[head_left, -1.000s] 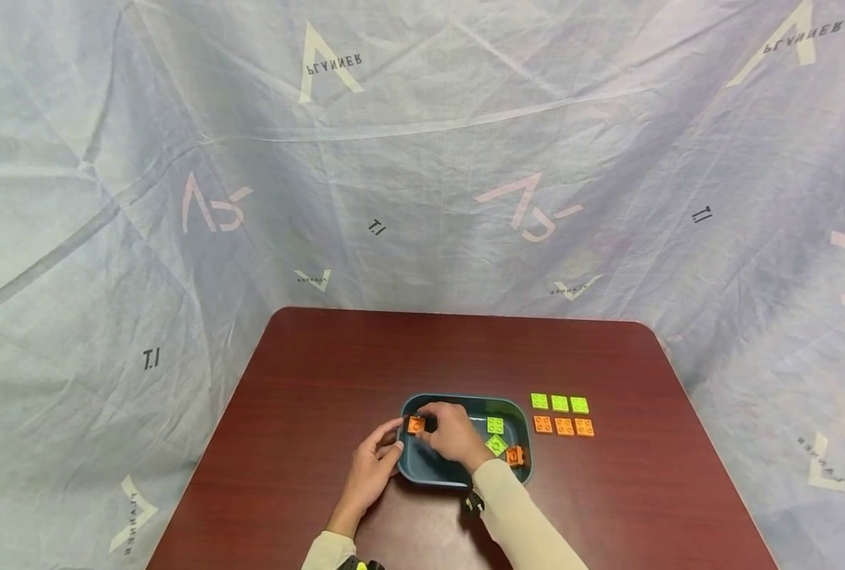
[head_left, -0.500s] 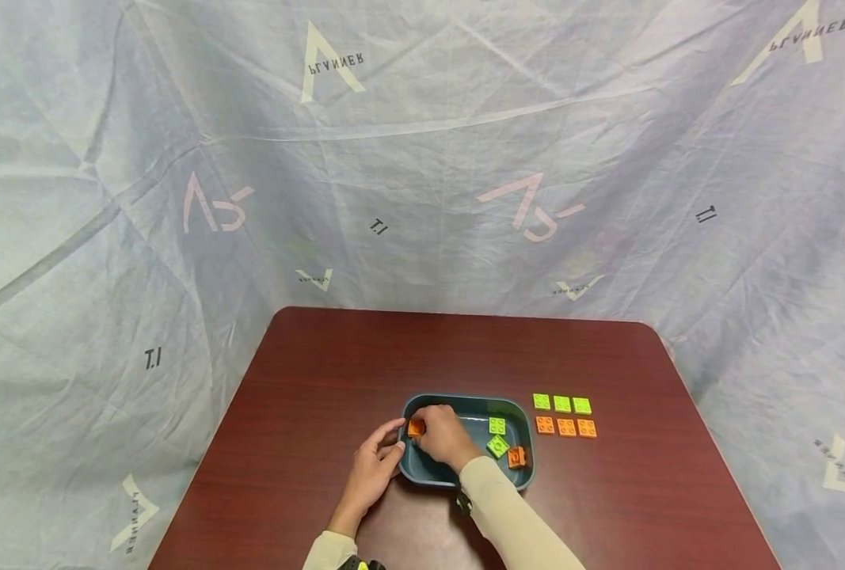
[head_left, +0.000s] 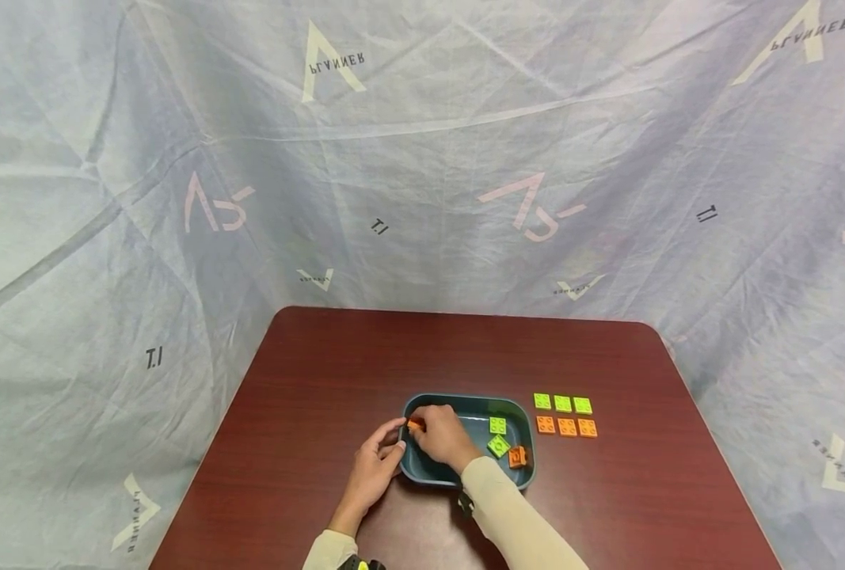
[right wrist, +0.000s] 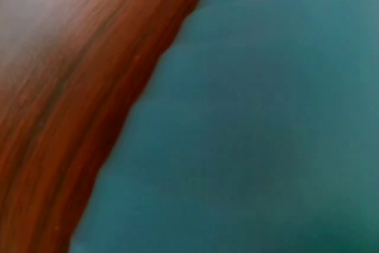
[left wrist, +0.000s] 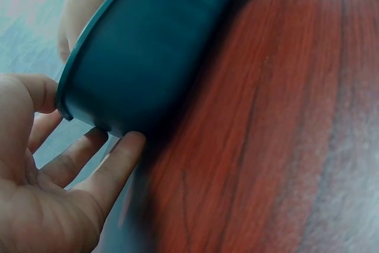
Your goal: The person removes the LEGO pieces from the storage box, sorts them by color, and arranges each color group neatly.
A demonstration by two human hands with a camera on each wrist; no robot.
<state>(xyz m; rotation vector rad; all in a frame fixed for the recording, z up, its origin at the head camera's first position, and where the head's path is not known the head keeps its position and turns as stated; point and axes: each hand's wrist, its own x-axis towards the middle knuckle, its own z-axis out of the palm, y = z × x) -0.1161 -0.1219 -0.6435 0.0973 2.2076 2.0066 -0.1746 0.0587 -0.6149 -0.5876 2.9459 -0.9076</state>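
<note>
A dark teal tray [head_left: 432,478] stands on the table. My right hand [head_left: 445,435] reaches into its left end, and the curled fingers and thumb pinch an orange toy brick [head_left: 414,425], mostly hidden by them. My left hand [head_left: 374,473] rests against the tray's left end. In the left wrist view, the fingers [left wrist: 121,161] of that hand touch the tray's rim and outer wall [left wrist: 142,45]. Farther right inside the tray lie a green brick [head_left: 497,425], a second green brick [head_left: 498,446] turned at an angle, and a tilted orange brick [head_left: 518,457].
Right of the tray, a row of green bricks [head_left: 562,404] lies behind a row of orange bricks [head_left: 567,427]. The tray's outer wall [right wrist: 249,117] fills most of the blurred right wrist view. A grey printed cloth [head_left: 422,158] hangs beyond the reddish-brown table [head_left: 308,380].
My right hand has moved slightly left and closed its fingers on the orange brick at the tray's left end. The left hand has stayed against the tray.
</note>
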